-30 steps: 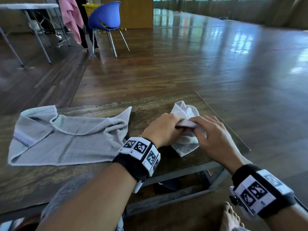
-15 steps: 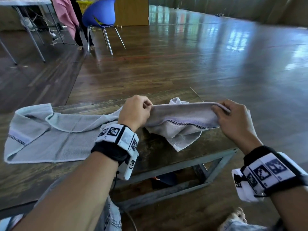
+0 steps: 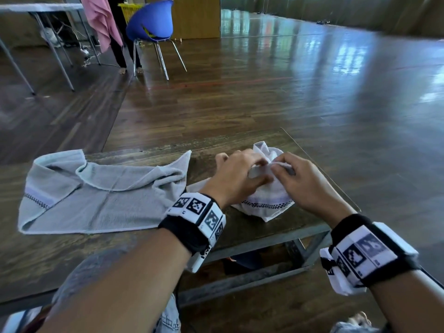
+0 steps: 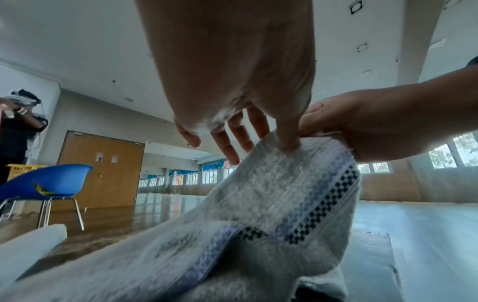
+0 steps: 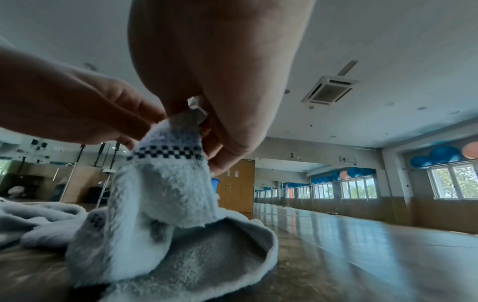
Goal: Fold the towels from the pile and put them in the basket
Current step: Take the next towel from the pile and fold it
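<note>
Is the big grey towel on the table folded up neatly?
No, the big grey towel lies spread and rumpled on the wooden table, one corner flopped over, and neither hand touches it.

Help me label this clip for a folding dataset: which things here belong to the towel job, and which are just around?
Part of the job:
- white towel, pinched by the left hand and right hand
- grey towel, lying unfolded on the table
- yellow basket, partly hidden behind the chair

Just around:
- blue chair
- pink cloth
- folding table

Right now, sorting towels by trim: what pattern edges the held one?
A black-and-white checkered band beside pale blue, clearest from the right wrist.
</note>
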`<state>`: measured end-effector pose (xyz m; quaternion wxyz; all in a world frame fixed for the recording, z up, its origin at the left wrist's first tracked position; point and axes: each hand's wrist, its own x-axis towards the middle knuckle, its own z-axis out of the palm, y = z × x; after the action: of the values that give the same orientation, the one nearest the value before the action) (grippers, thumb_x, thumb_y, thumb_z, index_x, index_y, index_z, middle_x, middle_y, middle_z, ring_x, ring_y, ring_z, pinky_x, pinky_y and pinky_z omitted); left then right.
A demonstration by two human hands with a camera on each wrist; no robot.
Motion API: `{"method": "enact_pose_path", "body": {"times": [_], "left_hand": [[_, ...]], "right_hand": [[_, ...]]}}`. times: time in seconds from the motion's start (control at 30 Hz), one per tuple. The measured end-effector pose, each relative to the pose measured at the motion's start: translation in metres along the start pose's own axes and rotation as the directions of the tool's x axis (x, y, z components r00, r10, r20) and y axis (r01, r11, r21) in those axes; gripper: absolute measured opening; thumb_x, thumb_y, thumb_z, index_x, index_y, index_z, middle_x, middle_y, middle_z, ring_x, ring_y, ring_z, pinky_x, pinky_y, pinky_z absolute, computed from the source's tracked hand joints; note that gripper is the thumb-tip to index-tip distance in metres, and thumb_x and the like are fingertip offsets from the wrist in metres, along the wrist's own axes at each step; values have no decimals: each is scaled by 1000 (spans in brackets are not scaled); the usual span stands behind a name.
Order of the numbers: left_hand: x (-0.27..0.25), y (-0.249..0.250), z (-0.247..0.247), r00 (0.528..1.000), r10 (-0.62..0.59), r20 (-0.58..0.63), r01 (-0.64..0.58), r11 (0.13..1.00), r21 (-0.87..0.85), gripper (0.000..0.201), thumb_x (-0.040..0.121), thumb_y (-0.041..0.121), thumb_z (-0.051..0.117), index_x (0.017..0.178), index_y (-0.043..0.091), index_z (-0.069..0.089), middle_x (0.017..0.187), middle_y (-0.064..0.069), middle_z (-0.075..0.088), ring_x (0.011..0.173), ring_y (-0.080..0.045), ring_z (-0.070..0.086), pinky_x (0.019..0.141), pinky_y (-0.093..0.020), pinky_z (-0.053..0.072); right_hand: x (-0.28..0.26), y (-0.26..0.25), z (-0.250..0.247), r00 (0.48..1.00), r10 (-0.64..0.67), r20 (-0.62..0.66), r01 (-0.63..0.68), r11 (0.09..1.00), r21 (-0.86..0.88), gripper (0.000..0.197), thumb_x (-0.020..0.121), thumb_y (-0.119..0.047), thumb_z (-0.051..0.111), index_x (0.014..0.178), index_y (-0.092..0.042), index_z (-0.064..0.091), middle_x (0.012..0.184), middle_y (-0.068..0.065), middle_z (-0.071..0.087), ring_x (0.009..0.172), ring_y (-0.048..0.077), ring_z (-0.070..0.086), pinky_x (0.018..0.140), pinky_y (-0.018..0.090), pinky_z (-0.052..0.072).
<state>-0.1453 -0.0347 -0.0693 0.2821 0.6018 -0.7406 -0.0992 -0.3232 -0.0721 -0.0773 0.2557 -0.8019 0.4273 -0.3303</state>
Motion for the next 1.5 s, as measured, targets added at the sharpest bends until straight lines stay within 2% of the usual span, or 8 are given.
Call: {"method": "enact_pose_path", "body": {"times": [0.43,0.6,0.83,0.93,1.03,1.2,1.33,1.5], "left_hand": [[5,-47,-15,978,-203,45,185,949,255,32,89,34,60,59,24,51,66,15,49,83,-12,55,84,-40,24],[-1,-61,-36,962,-272,34,267,957,109,52,89,53,62,52,18,54,53,6,50,61,-17,52,78,-38,34],[4,-52,-39,907,-349,-237,269,911,-313,30,97,26,60,75,8,67,64,-2,61,59,-12,51,58,-27,40],[8,-46,-38,933,-359,-4,327,855,-402,34,99,32,57,73,11,64,60,0,58,52,-11,52,55,-26,43],[7,-45,-24,904,-282,320,310,950,-38,35,97,37,58,70,16,64,62,1,62,55,-15,56,53,-25,43],[9,-44,4,916,-181,358,197,980,-6,27,95,36,61,89,12,73,99,-6,68,89,-15,62,78,-33,49],[16,-52,19,895,-180,408,225,972,-65,25,89,41,70,107,24,77,156,-2,31,138,-18,38,117,-42,32],[22,-56,32,881,-192,433,222,975,-19,31,90,45,65,116,30,73,149,-5,43,142,-23,30,119,-45,26]], "right_hand": [[13,9,-45,911,139,-389,-101,988,115,20,94,-37,67,77,-48,69,71,-26,68,63,-7,59,51,10,41],[3,28,-58,883,231,-409,-188,972,142,18,96,-36,66,79,-37,70,74,-10,70,53,-2,57,42,14,42],[-2,48,-56,896,245,-371,-279,960,-40,18,99,-31,59,83,-29,66,77,-16,62,66,-1,54,43,13,37],[0,57,-49,945,286,-159,-317,921,-225,20,100,-29,58,82,-29,67,79,-6,65,65,3,55,49,17,35],[2,65,-41,930,367,22,-340,881,-330,25,99,-24,56,78,-21,70,80,2,70,68,11,62,51,21,41],[7,67,-33,928,367,71,-336,902,-271,16,95,-28,65,84,-29,76,83,-6,71,79,10,62,66,26,44],[18,62,-14,929,285,236,-246,952,-180,9,94,-30,69,94,-29,78,93,-14,69,85,0,61,68,18,42],[42,59,12,894,219,391,-101,948,-301,22,95,-26,66,75,-23,74,75,-11,67,69,2,60,57,12,37]]}}
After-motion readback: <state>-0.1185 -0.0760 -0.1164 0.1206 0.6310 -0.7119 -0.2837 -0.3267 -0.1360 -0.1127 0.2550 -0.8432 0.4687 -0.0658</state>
